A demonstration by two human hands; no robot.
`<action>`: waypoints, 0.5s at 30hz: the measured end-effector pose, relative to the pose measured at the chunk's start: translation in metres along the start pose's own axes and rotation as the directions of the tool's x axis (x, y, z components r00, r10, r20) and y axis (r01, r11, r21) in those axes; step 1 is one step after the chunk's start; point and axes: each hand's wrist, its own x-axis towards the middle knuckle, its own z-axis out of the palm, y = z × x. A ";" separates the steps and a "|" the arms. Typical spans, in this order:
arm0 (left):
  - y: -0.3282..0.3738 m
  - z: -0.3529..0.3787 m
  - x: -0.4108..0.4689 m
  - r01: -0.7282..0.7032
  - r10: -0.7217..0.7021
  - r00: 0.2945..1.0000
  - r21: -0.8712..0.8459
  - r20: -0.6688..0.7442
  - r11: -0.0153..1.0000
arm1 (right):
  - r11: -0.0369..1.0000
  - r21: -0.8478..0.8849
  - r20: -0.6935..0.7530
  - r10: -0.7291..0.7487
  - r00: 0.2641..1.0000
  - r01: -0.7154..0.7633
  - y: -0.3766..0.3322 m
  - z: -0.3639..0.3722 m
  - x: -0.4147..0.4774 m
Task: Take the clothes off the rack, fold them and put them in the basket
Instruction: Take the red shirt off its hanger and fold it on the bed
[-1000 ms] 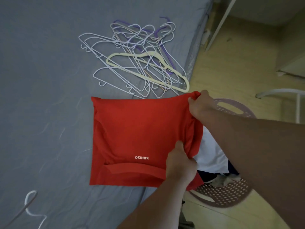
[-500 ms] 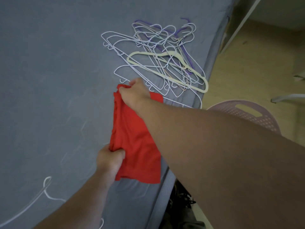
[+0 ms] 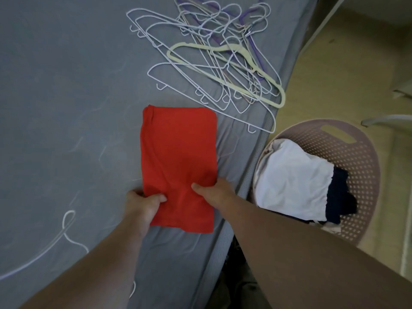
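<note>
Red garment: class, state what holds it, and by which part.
The left hand grips the red garment by its near left edge; the right hand pinches its near right edge, thumb on top.

We see the folded red shirt (image 3: 178,157) flat on the grey bed (image 3: 66,108). Our left grip (image 3: 142,208) pinches its near left edge, our right grip (image 3: 214,192) its right edge (thumb on top). Beside the bed stands the basket (image 3: 356,166), clothes (image 3: 294,179) inside.
</note>
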 end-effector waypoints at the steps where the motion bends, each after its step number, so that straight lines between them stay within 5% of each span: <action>1: 0.001 0.000 -0.004 0.026 -0.022 0.998 -0.057 0.058 0.998 | 1.000 0.010 0.031 0.002 1.000 -0.002 0.003 0.000 0.002; 6: -0.013 -0.005 -0.017 0.241 -0.154 0.893 -0.161 0.423 0.957 | 0.975 0.204 0.134 0.065 0.989 -0.092 0.011 -0.010 -0.013; 10: 0.001 -0.010 -0.021 0.137 -0.125 0.906 -0.002 0.404 0.991 | 0.959 0.209 0.278 0.131 0.952 -0.193 0.025 -0.017 -0.031; 15: 0.072 -0.007 -0.033 0.156 0.040 0.899 -0.405 0.436 0.901 | 0.889 0.366 0.286 0.174 0.942 -0.275 0.037 -0.020 -0.040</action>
